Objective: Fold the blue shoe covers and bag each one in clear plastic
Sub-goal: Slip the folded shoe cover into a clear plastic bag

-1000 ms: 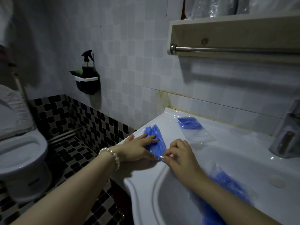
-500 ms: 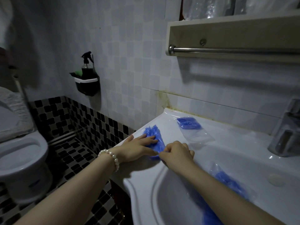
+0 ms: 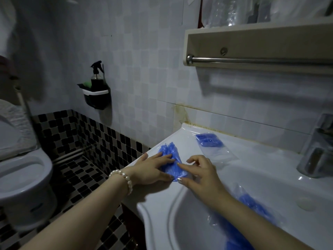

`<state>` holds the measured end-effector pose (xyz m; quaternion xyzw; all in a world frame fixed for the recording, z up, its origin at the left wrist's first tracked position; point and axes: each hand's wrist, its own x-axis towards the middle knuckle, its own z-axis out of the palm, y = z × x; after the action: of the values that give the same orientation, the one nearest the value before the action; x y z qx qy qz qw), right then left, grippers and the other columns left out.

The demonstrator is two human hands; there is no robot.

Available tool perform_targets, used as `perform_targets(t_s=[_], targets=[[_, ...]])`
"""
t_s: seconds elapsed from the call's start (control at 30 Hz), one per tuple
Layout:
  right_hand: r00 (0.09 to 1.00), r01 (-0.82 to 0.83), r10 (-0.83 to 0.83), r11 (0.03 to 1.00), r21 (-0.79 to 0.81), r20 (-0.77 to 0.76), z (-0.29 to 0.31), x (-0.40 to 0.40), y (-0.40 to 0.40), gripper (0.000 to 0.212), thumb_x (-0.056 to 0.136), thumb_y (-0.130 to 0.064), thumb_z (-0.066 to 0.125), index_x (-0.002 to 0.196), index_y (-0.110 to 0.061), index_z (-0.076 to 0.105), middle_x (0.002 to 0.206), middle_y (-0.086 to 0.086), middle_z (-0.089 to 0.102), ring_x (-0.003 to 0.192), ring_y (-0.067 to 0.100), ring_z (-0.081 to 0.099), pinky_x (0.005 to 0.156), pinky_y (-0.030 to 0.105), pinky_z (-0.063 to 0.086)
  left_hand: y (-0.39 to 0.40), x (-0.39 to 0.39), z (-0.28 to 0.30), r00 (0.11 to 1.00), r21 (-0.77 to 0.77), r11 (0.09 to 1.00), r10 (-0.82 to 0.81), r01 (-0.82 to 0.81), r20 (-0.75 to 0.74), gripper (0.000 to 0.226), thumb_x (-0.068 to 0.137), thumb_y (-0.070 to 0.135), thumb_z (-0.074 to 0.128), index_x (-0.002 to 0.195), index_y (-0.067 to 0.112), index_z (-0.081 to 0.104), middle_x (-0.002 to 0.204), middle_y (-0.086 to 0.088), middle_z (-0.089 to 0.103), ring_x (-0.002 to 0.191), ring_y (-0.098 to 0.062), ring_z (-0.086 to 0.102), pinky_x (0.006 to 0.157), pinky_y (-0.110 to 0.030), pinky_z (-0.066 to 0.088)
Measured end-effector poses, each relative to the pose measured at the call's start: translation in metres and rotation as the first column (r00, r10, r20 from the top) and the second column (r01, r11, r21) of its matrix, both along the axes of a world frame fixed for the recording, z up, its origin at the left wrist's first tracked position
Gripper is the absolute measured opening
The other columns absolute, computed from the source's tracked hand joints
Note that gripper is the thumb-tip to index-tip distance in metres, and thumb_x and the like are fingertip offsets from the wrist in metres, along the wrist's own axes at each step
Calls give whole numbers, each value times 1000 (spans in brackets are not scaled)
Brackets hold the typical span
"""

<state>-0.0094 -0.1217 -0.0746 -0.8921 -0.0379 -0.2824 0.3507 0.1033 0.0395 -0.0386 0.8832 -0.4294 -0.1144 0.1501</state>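
2 flat hands [image 3: 151, 169] [image 3: 200, 175] on shoe cover [image 3: 170, 160], long axis pointing away toward wall

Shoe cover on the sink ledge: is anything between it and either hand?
Nothing visible. The left hand rests flat on the shoe cover, and the right hand touches its near edge with its fingertips. Both hands are already in contact with it on the sink ledge.
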Motion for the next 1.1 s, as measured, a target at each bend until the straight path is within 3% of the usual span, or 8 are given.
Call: perform_targets(t_s=[0.1,0.33,0.43,0.57,0.7,0.83,0.97,1.1], targets=[[997,38,-47,989,-143,-54,1,3,-2,32,78,-49,60,109,-42,65,113,-29,35,107,-6,32,99,27,27,1,0,0,1000,4,1000,-3,3,0,60,92,44,52,145,38,26,156,20,11,144,-3,-2,117,-44,-8],[998,-29,22,992,-121,-64,0,7,-4,25,76,-51,61,93,-39,75,114,-33,41,115,-14,24,105,32,30,-1,-1,-2,1000,-19,1000,18,-17,14,60,91,46,52,144,41,25,155,22,13,144,-3,1,116,-43,-5],[997,58,-56,997,56,-48,-2,8,2,6,74,-29,78,76,-35,75,109,-28,48,116,-6,33,97,26,41,-2,-1,-2,1000,-19,1000,23,-23,5,58,92,45,51,144,41,26,155,22,13,144,-3,1,116,-44,-5],[957,281,-254,932,230,-139,5,9,18,27,70,-22,81,53,-33,63,94,-23,47,110,11,44,95,31,44,-2,-1,-3,1000,-26,999,27,-27,-5,55,93,43,49,143,41,28,154,23,14,144,-2,1,116,-44,-5],[876,374,-316,922,98,-364,20,12,21,22,81,-26,68,61,-28,58,95,-18,42,116,14,37,98,27,25,-1,0,-1,998,-48,999,21,-24,-62,53,93,52,45,143,39,31,154,23,15,144,-1,2,116,-44,-6],[812,380,-358,924,-49,-460,27,20,22,17,84,-32,62,69,-26,58,115,-9,45,118,18,32,88,29,22,0,0,-4,999,-42,999,25,-24,28,55,91,54,48,142,40,32,154,23,17,144,-2,4,116,-43,-4],[819,381,-398,916,-126,-414,29,22,22,23,80,-34,63,61,-29,51,112,-6,48,115,19,36,84,29,25,-2,1,-5,999,-58,998,34,-34,11,50,94,45,48,141,41,33,153,24,17,144,-1,4,116,-43,-5],[966,236,-230,971,37,-122,14,13,14,22,69,-28,81,76,-39,62,95,-19,47,105,12,44,90,24,33,-4,2,-3,999,-49,998,35,-35,-12,50,94,38,49,142,39,32,154,23,16,144,-2,2,116,-43,-6]])
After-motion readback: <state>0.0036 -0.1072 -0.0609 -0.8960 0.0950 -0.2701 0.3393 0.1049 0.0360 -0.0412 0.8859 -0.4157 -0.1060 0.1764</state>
